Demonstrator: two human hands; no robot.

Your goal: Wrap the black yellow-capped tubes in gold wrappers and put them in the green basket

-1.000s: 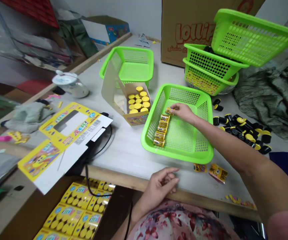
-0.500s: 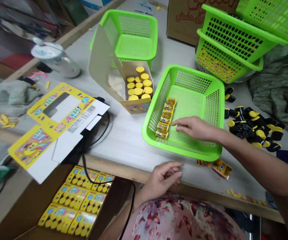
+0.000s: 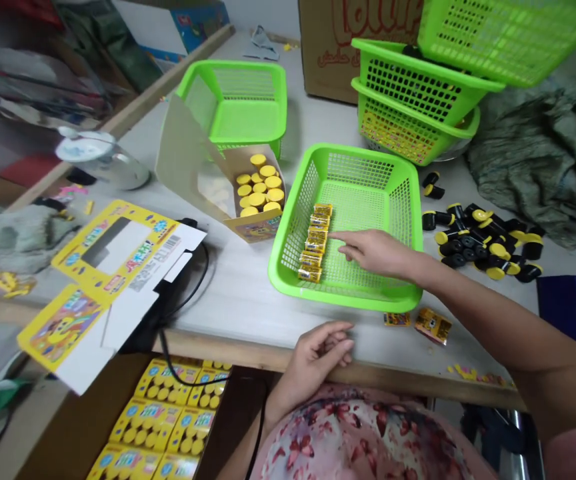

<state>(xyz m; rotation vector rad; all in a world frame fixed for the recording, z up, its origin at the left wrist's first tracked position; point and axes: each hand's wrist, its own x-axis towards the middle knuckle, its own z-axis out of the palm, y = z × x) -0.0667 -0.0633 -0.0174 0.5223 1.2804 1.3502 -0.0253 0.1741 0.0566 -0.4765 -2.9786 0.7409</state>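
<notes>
A green plastic mesh basket (image 3: 288,220) sits on the white table, holding a row of small yellow foil packets (image 3: 315,243) along its left side. My right hand (image 3: 375,253) hovers over the basket floor, index finger extended toward the row, holding nothing and apparently not touching it. My left hand (image 3: 321,353) rests at the table's wooden front edge (image 3: 248,350), fingers curled, with nothing visible in them. To the basket's left stands an open cardboard carton (image 3: 253,227) filled with yellow-capped tubes (image 3: 258,190).
Green baskets (image 3: 408,100) stack at the back right, and another (image 3: 233,100) stands behind the carton. Black-and-yellow tubes (image 3: 483,243) lie scattered on the right, near two loose packets (image 3: 433,325). A flat printed carton blank (image 3: 118,267) lies left; yellow printed cards (image 3: 158,420) sit below the table edge.
My right hand has left the far end of the packet row and now hovers nearer me, beside the row. The packets stay in line. My left hand has not moved on the edge.
</notes>
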